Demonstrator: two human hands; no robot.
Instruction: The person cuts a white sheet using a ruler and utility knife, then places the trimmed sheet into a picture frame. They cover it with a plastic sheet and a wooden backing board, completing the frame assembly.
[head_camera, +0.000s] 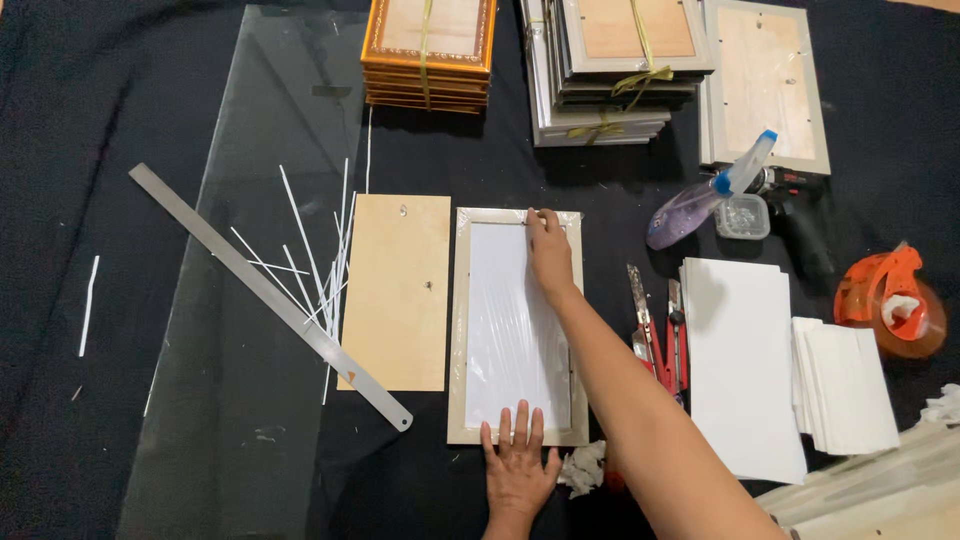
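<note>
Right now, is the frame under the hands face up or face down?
Cannot tell for sure. The frame lies flat with a white sheet filling it, left hand on its near edge, right hand at its far edge; the wooden backing board lies separately beside it.

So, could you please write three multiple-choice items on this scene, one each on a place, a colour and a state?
1. Where does the brown backing board lie?
A. left of the silver frame
B. on the white sheets
C. under the tape dispenser

2. What colour is the tape dispenser?
A. green
B. orange
C. black

3. How is the left hand placed?
A. clenched around the steel ruler
B. lifted off the work
C. flat on the frame's near edge

Key: 1 A, the board sits beside the frame's left rail. 2 B, its body is orange. 3 C, its fingers are spread on the near edge, while the right hand presses the far end.
</note>
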